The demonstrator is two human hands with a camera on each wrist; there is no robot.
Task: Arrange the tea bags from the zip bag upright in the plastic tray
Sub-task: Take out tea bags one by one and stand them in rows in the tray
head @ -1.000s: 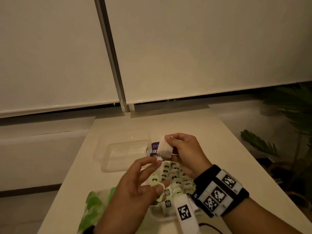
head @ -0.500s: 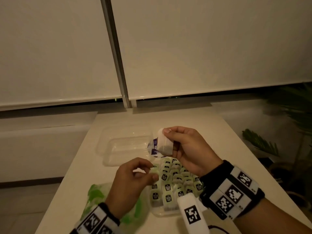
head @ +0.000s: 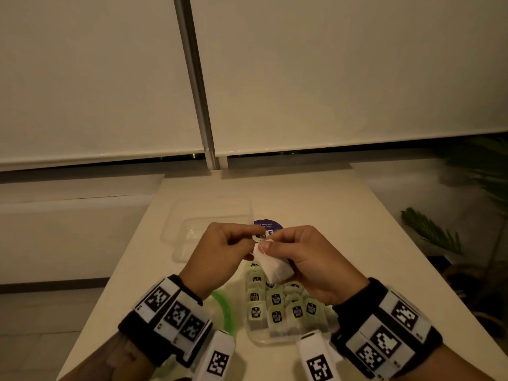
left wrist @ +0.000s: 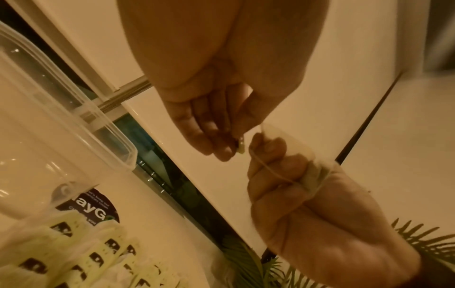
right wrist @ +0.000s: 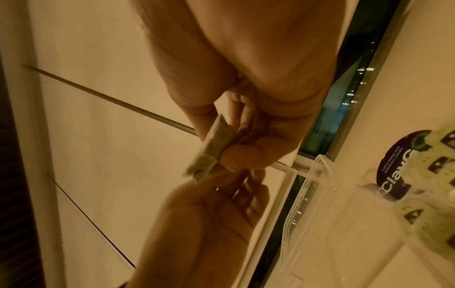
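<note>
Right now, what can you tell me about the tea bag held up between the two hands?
The tea bag is a small white pouch of thin, paper-like material with dark leaf showing through. It is lifted off the table, tilted, above the rows of bags standing in the plastic tray. The right hand pinches it between thumb and fingers. A thin string runs from it towards the left hand, which pinches its pale green tag.

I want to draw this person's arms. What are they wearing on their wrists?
Each wrist has a wide black band. The band on the left wrist and the band on the right wrist both carry white squares with blocky black-and-white patterns, like pixel codes. A white block with the same kind of pattern sticks out below each band: the left block and the right block. No sleeves show.
</note>
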